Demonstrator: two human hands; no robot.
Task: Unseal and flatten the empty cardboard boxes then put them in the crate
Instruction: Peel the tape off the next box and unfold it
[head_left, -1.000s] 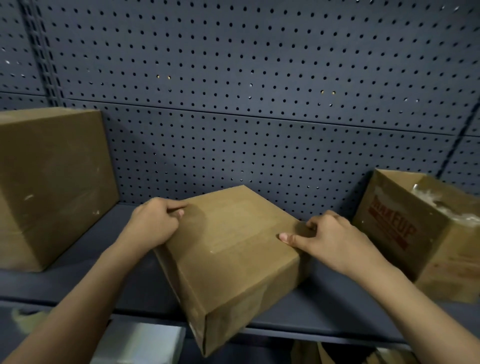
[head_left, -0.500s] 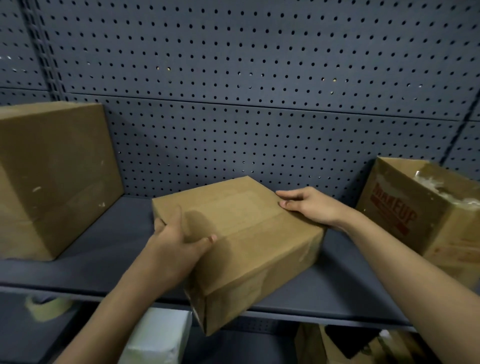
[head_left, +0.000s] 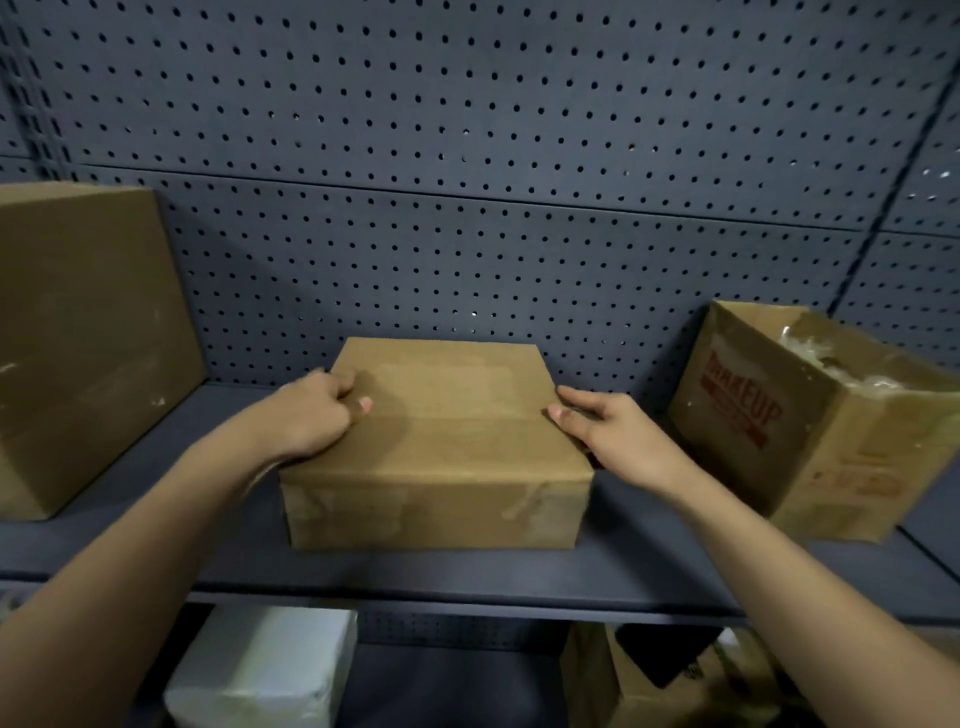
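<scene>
Dark grey metal shelf (head_left: 467, 577), flat, front lip toward camera, pegboard back (head_left: 467, 156) rising behind. Three cardboard boxes directly on it, well apart. Middle box (head_left: 441, 467): low, closed, square to front edge, set slightly back from lip. Left box (head_left: 88, 338): tall, closed, plain, partly out of frame. Right box (head_left: 810, 431): turned at angle, red print on side, top open, crumpled clear plastic inside. Lower level beneath: white box (head_left: 265, 670), open brown box (head_left: 649, 680).
</scene>
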